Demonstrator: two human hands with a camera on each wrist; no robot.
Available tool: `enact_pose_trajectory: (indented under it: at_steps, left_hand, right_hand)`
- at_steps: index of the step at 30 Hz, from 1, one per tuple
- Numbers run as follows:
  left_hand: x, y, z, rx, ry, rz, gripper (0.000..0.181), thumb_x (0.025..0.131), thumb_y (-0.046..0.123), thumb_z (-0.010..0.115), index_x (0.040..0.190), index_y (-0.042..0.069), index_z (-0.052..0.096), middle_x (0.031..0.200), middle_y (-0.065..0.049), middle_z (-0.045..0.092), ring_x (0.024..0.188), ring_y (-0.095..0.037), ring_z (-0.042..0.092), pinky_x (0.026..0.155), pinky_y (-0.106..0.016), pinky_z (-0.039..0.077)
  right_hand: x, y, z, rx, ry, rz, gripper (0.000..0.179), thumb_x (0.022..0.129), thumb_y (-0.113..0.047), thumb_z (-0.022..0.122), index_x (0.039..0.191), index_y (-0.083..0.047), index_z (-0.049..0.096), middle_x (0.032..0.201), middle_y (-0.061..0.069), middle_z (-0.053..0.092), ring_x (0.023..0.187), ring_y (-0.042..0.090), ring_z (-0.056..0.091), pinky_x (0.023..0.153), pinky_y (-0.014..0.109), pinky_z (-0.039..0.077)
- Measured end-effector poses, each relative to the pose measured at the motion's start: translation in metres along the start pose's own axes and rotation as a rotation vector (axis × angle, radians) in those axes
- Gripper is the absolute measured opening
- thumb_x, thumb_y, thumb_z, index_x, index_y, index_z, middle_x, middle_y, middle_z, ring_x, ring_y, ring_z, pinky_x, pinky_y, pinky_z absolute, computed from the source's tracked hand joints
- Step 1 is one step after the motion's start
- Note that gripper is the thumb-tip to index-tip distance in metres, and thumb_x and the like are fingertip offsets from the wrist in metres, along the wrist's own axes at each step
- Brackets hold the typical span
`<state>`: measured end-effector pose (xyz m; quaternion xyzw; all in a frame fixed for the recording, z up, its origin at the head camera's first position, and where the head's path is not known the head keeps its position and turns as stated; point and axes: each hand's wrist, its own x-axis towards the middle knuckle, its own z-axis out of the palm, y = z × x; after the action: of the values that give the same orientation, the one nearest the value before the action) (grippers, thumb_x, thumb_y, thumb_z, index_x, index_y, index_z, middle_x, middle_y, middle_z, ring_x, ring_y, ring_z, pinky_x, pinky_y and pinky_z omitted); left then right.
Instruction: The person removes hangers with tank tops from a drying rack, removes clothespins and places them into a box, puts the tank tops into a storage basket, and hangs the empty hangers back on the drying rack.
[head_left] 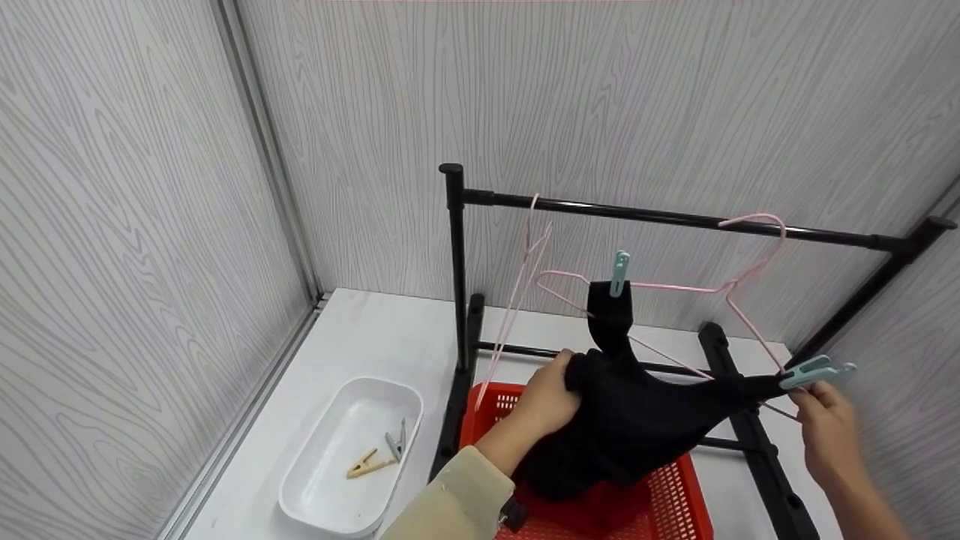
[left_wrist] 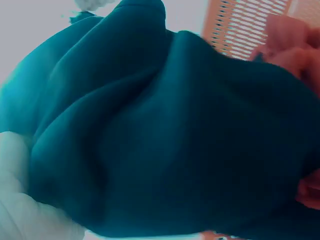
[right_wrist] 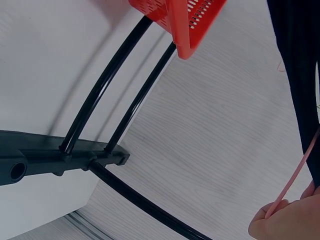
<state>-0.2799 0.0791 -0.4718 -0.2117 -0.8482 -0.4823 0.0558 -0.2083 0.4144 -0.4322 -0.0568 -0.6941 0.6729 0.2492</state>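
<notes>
A black strappy garment (head_left: 637,420), like a tank top, is clipped by its straps to a pink clothes hanger (head_left: 675,286) on the rack rail. One teal clothespin (head_left: 619,274) pinches the left strap; a second teal clothespin (head_left: 814,372) sits at the hanger's right end. My left hand (head_left: 551,394) grips the garment's bunched left side, which fills the left wrist view. Just under the right-hand clothespin, my right hand (head_left: 829,435) pinches the hanger's end; the right wrist view shows the pink wire running into its fingers.
A red basket (head_left: 679,499) with red cloth stands below the garment, inside the black rack (head_left: 456,277). Another pink hanger (head_left: 517,300) hangs at the rail's left. Left of the rack, a white tray (head_left: 319,450) holds a yellow clothespin (head_left: 367,466) and a grey one.
</notes>
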Motion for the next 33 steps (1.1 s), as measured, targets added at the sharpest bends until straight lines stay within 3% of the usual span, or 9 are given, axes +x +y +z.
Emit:
enact_pose_trajectory:
  at_steps: [5, 11, 19, 25, 29, 33]
  left_hand:
    - [-0.008, -0.018, 0.011, 0.054, -0.145, 0.001, 0.036, 0.081, 0.000, 0.061, 0.117, 0.007, 0.058, 0.103, -0.011, 0.070, 0.096, -0.022, 0.067, 0.086, -0.037, 0.053]
    - [-0.014, -0.031, 0.015, 0.125, -0.234, 0.008, 0.029, 0.086, 0.008, 0.067, 0.114, 0.005, 0.059, 0.099, -0.009, 0.069, 0.097, -0.021, 0.067, 0.090, -0.035, 0.053]
    - [-0.022, -0.045, 0.013, 0.192, -0.381, -0.096, 0.035, 0.091, 0.021, 0.068, 0.124, 0.011, 0.060, 0.116, -0.005, 0.069, 0.108, -0.018, 0.064, 0.098, -0.035, 0.049]
    - [-0.033, -0.055, 0.014, 0.237, -0.527, -0.192, 0.062, 0.084, 0.019, 0.072, 0.143, 0.018, 0.051, 0.127, -0.002, 0.065, 0.116, -0.015, 0.058, 0.102, -0.035, 0.045]
    - [-0.037, -0.060, 0.016, 0.215, -0.554, -0.217, 0.074, 0.081, 0.020, 0.075, 0.149, 0.021, 0.045, 0.132, -0.003, 0.062, 0.122, -0.015, 0.054, 0.110, -0.038, 0.039]
    - [-0.036, -0.063, 0.015, 0.206, -0.565, -0.232, 0.080, 0.081, 0.015, 0.077, 0.152, 0.020, 0.039, 0.134, -0.004, 0.059, 0.113, -0.013, 0.056, 0.106, -0.036, 0.042]
  right_hand:
    - [0.000, 0.001, 0.000, -0.045, 0.006, 0.013, 0.039, 0.095, 0.010, 0.048, 0.082, -0.018, 0.072, 0.078, -0.012, 0.058, 0.081, 0.007, 0.043, 0.071, 0.019, 0.032]
    - [0.001, 0.002, 0.000, -0.074, 0.001, 0.031, 0.037, 0.095, 0.010, 0.049, 0.080, -0.017, 0.072, 0.079, -0.014, 0.062, 0.079, 0.006, 0.045, 0.069, 0.019, 0.033]
    - [-0.001, 0.005, 0.000, -0.098, -0.048, 0.020, 0.038, 0.094, 0.010, 0.049, 0.080, -0.017, 0.072, 0.078, -0.015, 0.063, 0.078, 0.004, 0.046, 0.068, 0.020, 0.032]
    - [-0.002, 0.007, -0.002, -0.234, -0.086, 0.052, 0.037, 0.097, 0.004, 0.049, 0.084, -0.022, 0.072, 0.083, -0.022, 0.062, 0.083, 0.001, 0.047, 0.073, 0.022, 0.033]
    - [-0.002, 0.007, -0.001, -0.328, -0.101, 0.040, 0.033, 0.097, 0.003, 0.049, 0.086, -0.018, 0.073, 0.084, -0.023, 0.060, 0.083, 0.000, 0.047, 0.075, 0.020, 0.035]
    - [-0.003, 0.007, -0.001, -0.356, -0.132, 0.061, 0.027, 0.099, -0.003, 0.049, 0.091, -0.013, 0.072, 0.087, -0.024, 0.059, 0.090, -0.001, 0.047, 0.080, 0.018, 0.035]
